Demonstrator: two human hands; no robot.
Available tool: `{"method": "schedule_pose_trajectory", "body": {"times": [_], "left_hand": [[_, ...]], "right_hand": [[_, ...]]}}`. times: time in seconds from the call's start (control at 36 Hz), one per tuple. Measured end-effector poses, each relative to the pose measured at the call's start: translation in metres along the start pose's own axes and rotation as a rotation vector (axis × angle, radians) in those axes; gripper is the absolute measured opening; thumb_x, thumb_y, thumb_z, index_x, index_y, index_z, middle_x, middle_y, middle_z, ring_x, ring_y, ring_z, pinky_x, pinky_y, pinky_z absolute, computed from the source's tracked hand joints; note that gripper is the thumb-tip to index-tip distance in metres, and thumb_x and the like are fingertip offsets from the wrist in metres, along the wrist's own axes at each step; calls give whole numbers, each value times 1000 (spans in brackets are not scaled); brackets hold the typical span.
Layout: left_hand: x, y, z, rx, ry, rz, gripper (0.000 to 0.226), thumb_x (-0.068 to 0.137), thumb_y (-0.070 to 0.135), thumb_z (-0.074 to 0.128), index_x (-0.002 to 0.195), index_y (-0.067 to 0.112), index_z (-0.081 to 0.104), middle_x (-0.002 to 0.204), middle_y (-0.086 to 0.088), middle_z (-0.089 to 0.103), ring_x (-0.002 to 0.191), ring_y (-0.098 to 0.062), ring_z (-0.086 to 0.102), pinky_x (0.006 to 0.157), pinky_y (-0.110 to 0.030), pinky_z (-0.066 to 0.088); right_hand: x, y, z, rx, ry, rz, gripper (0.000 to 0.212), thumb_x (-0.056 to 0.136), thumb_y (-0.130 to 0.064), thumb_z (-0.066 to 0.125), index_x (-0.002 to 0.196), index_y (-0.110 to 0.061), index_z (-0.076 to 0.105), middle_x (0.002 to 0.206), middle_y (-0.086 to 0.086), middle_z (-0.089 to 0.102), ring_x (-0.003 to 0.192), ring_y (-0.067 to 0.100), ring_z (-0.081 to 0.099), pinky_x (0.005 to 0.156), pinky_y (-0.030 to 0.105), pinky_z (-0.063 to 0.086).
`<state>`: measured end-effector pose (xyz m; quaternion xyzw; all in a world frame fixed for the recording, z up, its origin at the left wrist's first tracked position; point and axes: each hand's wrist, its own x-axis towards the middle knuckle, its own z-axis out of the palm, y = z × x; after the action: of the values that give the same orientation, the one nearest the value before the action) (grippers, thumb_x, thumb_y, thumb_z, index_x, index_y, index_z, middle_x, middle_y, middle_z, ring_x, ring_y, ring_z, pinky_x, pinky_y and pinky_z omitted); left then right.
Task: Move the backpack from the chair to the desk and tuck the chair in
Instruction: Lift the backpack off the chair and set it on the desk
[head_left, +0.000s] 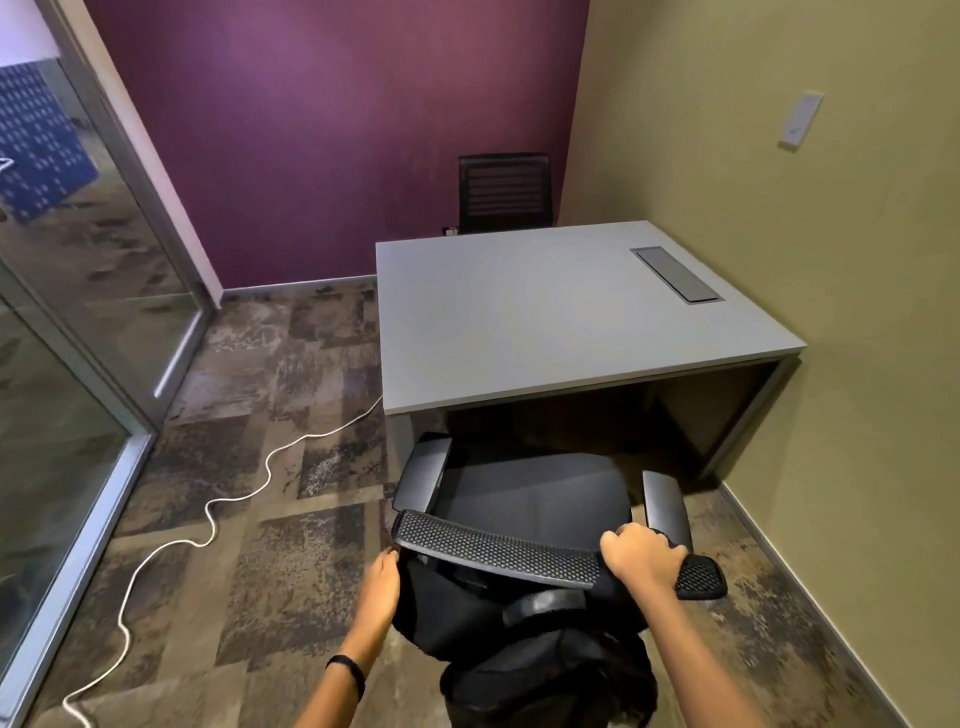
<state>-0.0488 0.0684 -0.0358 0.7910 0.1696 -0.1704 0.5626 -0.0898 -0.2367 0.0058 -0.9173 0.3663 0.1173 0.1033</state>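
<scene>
Forearms enter from the bottom edge, both reaching forward to the chair. Left wrist carries a black band. Left hand is pressed flat against the left side of the black backpack, fingers together and pointing up to the left end of the mesh backrest top; whether they grip fabric or only rest on it cannot be told. Right hand is curled knuckles-up over the right part of the backrest top, fingers wrapped round the rim, thumb side toward the middle.

Backpack hangs just below and behind the right-hand fingers, on the near side of the backrest, between the two hands; a padded strap or handle crosses its top. Dark, soft, bulging; lower part merges with dark cloth at the bottom edge and the boundary is unclear.

Beyond the fingers: chair seat bare, armrests either side, seat front just at the desk edge, not under it. Desk is grey with a closed cable hatch far right. White cable snakes over the carpet left of the left hand. Second chair behind the desk, against the purple wall.
</scene>
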Motion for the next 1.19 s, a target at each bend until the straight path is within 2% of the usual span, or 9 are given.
{"method": "schedule_pose_trajectory", "body": {"times": [0.08,0.19,0.31,0.39,0.53,0.72,0.81,0.97,1.19], "left_hand": [[-14,-5,10,-20,36,75,56,101,43,28,151,24,11,160,-3,15,147,-23,16,121,-47,14],[-46,10,28,155,219,555,57,99,44,33,147,40,3,161,12,3,148,-9,4,122,-31,4],[-73,6,52,522,-128,1089,69,95,48,41,151,30,5,161,9,-3,148,-10,-4,120,-22,-5],[-89,-6,72,702,-483,1213,76,94,58,42,151,30,0,160,10,-11,148,-11,-7,120,-25,-8],[-103,-31,100,874,-703,1118,86,89,65,42,149,32,-10,157,14,-19,144,-2,-18,118,-29,-13],[-96,-54,124,1117,-648,957,100,83,56,52,150,20,-13,153,7,-28,145,-20,-20,112,-47,-18],[-91,-61,133,1115,-588,967,101,83,69,43,148,17,-15,153,4,-27,146,-21,-16,115,-49,-11],[-85,-72,140,818,-516,814,83,88,72,20,140,29,-28,152,10,-32,144,-6,-21,111,-16,-25],[-56,-28,150,873,-745,532,88,83,58,57,151,23,11,160,-2,15,148,-26,4,120,-45,2]], "right_hand": [[-1,0,-1,-12,-8,2,38,87,-35,36,98,-15,68,110,8,67,106,27,56,100,45,32],[-2,1,0,-26,-12,0,40,88,-35,35,101,-15,68,112,7,66,108,27,56,100,45,32],[-4,2,1,-27,-16,-3,41,88,-35,35,101,-16,68,112,8,66,108,27,56,100,44,32],[-5,3,0,-26,-10,-8,40,88,-35,35,100,-16,68,112,8,66,107,28,56,100,44,32],[-8,3,-3,-4,9,-25,38,89,-33,35,98,-15,68,111,9,66,107,28,56,100,45,31],[-9,4,-2,10,15,-28,38,89,-31,36,100,-15,69,114,10,66,110,30,55,104,47,31],[-9,4,-3,26,24,-35,39,90,-30,34,100,-15,68,113,10,66,110,30,55,106,49,30],[-12,7,0,46,45,-63,39,91,-28,34,102,-13,68,114,11,66,109,31,55,106,48,31],[-9,18,3,59,-3,-172,41,93,-30,32,112,-13,64,125,11,59,120,29,49,110,60,19]]}}
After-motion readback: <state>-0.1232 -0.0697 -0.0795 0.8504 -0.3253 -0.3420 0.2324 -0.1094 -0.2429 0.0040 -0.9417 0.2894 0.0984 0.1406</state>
